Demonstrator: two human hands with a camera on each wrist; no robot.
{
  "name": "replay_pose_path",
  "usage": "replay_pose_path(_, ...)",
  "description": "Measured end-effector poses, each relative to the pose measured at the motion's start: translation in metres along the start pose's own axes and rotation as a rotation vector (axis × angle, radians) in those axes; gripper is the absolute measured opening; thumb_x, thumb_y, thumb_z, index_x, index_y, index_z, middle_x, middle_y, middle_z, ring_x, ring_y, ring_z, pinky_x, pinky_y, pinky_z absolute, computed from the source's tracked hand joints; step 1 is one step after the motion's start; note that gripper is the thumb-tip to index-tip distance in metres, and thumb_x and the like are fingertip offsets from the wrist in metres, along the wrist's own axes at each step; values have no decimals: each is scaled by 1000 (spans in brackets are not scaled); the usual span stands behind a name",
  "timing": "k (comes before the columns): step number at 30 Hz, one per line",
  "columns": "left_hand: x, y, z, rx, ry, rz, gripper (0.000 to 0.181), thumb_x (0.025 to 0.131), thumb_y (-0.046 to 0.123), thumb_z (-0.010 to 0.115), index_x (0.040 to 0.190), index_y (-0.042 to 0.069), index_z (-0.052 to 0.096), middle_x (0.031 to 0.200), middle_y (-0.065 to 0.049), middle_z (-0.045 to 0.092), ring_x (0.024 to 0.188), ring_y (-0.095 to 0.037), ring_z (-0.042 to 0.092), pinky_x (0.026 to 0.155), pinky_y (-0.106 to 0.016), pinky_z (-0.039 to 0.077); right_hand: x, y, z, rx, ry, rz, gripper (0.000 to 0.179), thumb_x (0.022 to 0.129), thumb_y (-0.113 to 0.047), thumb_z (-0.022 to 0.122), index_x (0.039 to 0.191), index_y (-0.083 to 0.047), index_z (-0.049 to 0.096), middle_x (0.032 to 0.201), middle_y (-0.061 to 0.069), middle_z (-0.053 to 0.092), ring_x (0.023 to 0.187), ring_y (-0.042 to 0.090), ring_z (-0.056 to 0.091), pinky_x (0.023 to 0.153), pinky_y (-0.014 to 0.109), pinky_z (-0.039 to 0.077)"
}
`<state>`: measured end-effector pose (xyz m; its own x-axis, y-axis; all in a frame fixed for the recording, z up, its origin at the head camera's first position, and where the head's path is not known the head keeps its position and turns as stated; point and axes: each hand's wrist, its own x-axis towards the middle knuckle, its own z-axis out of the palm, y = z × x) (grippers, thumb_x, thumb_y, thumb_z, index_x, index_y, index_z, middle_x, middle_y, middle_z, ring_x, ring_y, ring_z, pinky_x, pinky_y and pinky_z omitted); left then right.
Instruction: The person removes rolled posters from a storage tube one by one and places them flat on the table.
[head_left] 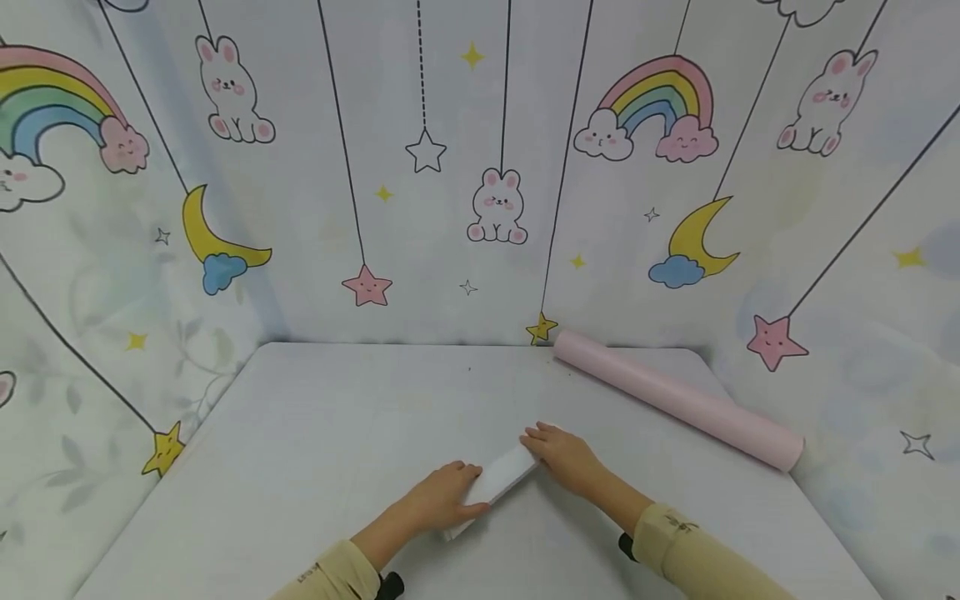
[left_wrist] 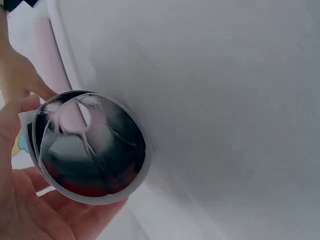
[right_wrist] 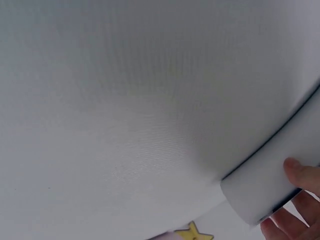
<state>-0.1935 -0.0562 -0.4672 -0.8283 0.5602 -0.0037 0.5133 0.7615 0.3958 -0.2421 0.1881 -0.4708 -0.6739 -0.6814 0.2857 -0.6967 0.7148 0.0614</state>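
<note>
A rolled sheet (head_left: 501,478), white outside, lies at a slant low over the middle of the white table. Its inside (left_wrist: 90,170) is glossy and dark with some red and seen end-on in the left wrist view; the layers overlap in a round tube. My left hand (head_left: 444,498) grips the near end, thumb along one side and fingers round the other. At the far end my right hand (head_left: 567,458) holds the roll, with a thumb (right_wrist: 296,171) on top and the fingers curled under the edge in the right wrist view.
A larger pink roll (head_left: 675,402) lies slanted along the right back edge of the white table (head_left: 337,433). Behind and beside the table hangs a cloth backdrop (head_left: 300,183) printed with rainbows, rabbits, moons and stars.
</note>
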Motion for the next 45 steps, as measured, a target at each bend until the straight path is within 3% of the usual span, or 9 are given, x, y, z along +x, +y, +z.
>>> replay_pose_path(6, -2, 17, -2, 21, 20, -45, 56, 82, 43, 63, 115, -2, 58, 99, -13, 64, 85, -21, 62, 69, -32, 49, 7, -2, 1, 23, -22, 34, 34, 79, 0, 67, 113, -7, 63, 117, 13, 60, 113, 31, 53, 82, 41, 47)
replay_pose_path(12, -2, 28, 1, -46, 59, -51, 52, 81, 44, 65, 103, -3, 59, 79, -6, 62, 65, -11, 56, 54, -25, 44, 15, -2, 0, 13, -54, 48, 37, 80, 4, 64, 114, -9, 63, 120, 11, 59, 116, 30, 50, 83, 39, 47)
replay_pose_path(16, -3, 31, 9, -131, 97, -82, 56, 80, 44, 67, 105, -5, 57, 83, -9, 61, 68, -15, 57, 57, -28, 45, 20, -1, 2, 21, -83, 50, 37, 80, 3, 64, 115, -10, 63, 123, 11, 58, 118, 30, 48, 83, 39, 47)
replay_pose_path(23, -1, 39, 23, -202, 139, -116, 76, 78, 46, 67, 126, -9, 43, 97, -22, 61, 86, -31, 60, 68, -40, 49, 27, -3, 5, 71, -81, 57, 40, 77, 4, 68, 114, -11, 64, 124, 13, 56, 120, 32, 46, 86, 40, 46)
replay_pose_path(35, 5, 47, 32, -276, 165, -147, 82, 79, 44, 67, 130, -12, 36, 101, -25, 58, 88, -33, 58, 71, -42, 47, 39, -9, 6, 42, -135, 40, 46, 73, 9, 69, 116, -5, 62, 127, 14, 54, 123, 33, 42, 91, 38, 42)
replay_pose_path(41, 7, 49, 35, -289, 164, -168, 83, 79, 44, 67, 130, -15, 36, 102, -27, 58, 89, -34, 59, 71, -43, 48, 41, -8, 7, 59, -107, 41, 45, 73, 9, 68, 116, -3, 61, 126, 16, 53, 122, 34, 43, 92, 39, 41)
replay_pose_path(45, 6, 49, 34, -283, 176, -180, 82, 79, 42, 68, 128, -16, 37, 102, -28, 58, 90, -35, 59, 73, -43, 48, 40, -8, 11, 88, -47, 63, 43, 76, 3, 69, 117, -3, 60, 126, 16, 53, 122, 32, 44, 92, 39, 42)
